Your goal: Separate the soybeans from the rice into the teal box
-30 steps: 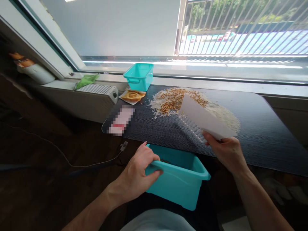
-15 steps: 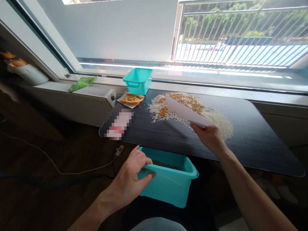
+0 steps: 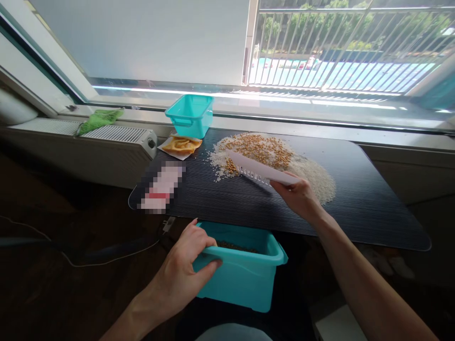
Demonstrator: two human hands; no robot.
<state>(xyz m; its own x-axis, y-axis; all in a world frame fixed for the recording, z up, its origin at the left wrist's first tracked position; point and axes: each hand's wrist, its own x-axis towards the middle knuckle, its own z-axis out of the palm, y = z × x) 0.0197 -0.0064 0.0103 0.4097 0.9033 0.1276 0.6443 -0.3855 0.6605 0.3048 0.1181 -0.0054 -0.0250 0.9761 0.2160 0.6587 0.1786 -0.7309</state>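
My left hand (image 3: 179, 265) grips the rim of a turquoise plastic bin (image 3: 241, 286) just below the table's front edge, thumb outside and fingers over the rim. Small brownish grains (image 3: 236, 246) cover the bin's bottom. In my right hand (image 3: 300, 196) is a stiff white sheet (image 3: 261, 166) with a row of notches along its lower edge. It is held tilted at the front of a spread pile of white rice-like grains (image 3: 316, 180). Round yellow beans (image 3: 258, 143), resembling soybeans, lie mixed over the pile's far and left parts, partly hidden by the sheet.
On the dark table (image 3: 369, 208) stands a second turquoise bin (image 3: 190, 118) at the back left. Beside it lies a folded yellow cloth (image 3: 182, 145) on white paper. A blurred-out flat object (image 3: 163, 187) rests at the left end. A radiator (image 3: 117, 142) holds a green cloth (image 3: 100, 120).
The white sheet has tilted flatter, showing more yellow beans behind it. My left hand keeps its hold on the bin. The whole view has shifted slightly.
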